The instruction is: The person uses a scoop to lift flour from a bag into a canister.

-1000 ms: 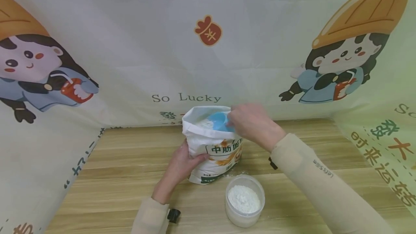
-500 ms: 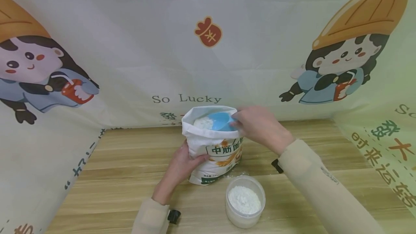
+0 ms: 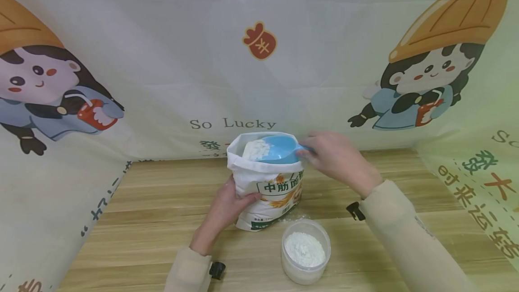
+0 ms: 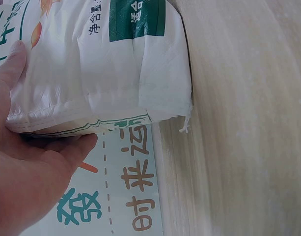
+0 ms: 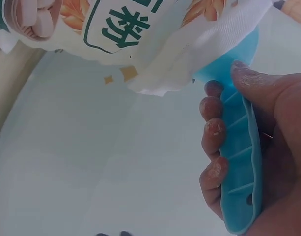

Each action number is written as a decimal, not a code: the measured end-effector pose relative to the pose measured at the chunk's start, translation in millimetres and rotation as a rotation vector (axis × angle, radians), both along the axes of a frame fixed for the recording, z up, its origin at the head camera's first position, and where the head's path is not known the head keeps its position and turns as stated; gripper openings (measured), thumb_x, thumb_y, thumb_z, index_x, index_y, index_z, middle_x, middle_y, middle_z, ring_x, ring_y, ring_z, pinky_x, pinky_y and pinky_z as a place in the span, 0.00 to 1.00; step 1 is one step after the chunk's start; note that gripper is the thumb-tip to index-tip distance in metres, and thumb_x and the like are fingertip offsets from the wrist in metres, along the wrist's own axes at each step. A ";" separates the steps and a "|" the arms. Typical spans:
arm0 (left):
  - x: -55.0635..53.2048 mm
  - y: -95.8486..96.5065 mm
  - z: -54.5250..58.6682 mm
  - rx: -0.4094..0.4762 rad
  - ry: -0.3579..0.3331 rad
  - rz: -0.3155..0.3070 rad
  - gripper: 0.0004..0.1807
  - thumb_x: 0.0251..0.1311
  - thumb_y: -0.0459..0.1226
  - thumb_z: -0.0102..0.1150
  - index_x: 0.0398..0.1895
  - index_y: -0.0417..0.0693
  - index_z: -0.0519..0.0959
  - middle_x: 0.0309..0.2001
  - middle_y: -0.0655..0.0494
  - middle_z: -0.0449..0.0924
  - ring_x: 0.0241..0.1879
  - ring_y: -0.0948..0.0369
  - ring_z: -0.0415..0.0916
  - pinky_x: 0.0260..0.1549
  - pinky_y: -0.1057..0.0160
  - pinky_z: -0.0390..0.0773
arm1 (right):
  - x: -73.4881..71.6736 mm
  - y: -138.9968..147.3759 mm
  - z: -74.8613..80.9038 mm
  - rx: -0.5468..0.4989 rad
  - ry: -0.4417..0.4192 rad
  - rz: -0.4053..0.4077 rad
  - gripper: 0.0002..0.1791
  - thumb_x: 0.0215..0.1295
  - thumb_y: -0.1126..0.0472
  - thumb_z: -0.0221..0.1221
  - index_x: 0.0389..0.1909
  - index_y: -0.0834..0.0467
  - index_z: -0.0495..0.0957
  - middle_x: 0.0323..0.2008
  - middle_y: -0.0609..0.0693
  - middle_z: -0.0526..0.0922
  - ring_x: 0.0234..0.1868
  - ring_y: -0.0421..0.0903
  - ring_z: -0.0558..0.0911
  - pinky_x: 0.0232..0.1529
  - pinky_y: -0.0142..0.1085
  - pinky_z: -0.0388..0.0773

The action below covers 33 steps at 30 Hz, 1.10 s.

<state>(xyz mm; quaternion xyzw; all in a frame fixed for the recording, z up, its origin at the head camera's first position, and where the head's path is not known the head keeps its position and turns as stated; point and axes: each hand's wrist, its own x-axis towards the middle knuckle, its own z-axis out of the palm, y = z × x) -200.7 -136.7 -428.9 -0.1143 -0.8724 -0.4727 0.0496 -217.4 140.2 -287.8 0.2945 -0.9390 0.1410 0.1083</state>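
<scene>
A white flour bag (image 3: 265, 193) with its rim folded outward stands upright on the table. My left hand (image 3: 227, 206) grips its left side, thumb across the printed front and fingers behind, as the left wrist view also shows. My right hand (image 3: 338, 159) holds a blue scoop (image 3: 281, 148) by its ribbed handle (image 5: 237, 162), fingers curled round it. The scoop's bowl lies inside the bag's mouth, with white flour (image 3: 256, 149) at its front end. In the right wrist view, the fingertips (image 5: 216, 169) are dusted with flour.
A clear round tub (image 3: 302, 274) holding a mound of flour stands in front of the bag. Spilled flour (image 3: 298, 217) dusts the wooden table (image 3: 154, 220) between them. A printed cloth (image 3: 324, 57) hangs behind and along both sides.
My right hand has drawn back to the right with the scoop, so more of the blue bowl and its flour shows in the bag's mouth. My left hand stays on the bag.
</scene>
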 end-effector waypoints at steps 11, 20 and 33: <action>1.3 0.9 2.3 -0.013 -0.011 -0.001 0.39 0.60 0.40 0.75 0.71 0.43 0.67 0.60 0.44 0.80 0.60 0.46 0.79 0.61 0.42 0.77 | -1.8 14.3 -19.5 -0.123 0.033 0.022 0.13 0.71 0.56 0.66 0.50 0.59 0.87 0.43 0.52 0.88 0.43 0.52 0.85 0.43 0.50 0.83; 1.4 0.9 2.8 -0.030 -0.002 0.005 0.39 0.58 0.40 0.76 0.70 0.42 0.67 0.59 0.43 0.81 0.59 0.45 0.79 0.61 0.42 0.78 | 0.3 18.3 -38.1 -0.279 -0.017 0.005 0.15 0.72 0.58 0.64 0.53 0.62 0.85 0.48 0.56 0.88 0.49 0.56 0.85 0.50 0.54 0.83; 2.1 1.4 4.2 -0.024 -0.006 0.010 0.39 0.58 0.40 0.77 0.70 0.41 0.68 0.59 0.43 0.81 0.59 0.45 0.79 0.60 0.42 0.78 | -1.7 18.5 -58.3 -0.428 -0.094 0.006 0.15 0.73 0.59 0.64 0.54 0.63 0.84 0.50 0.57 0.86 0.52 0.56 0.84 0.54 0.54 0.83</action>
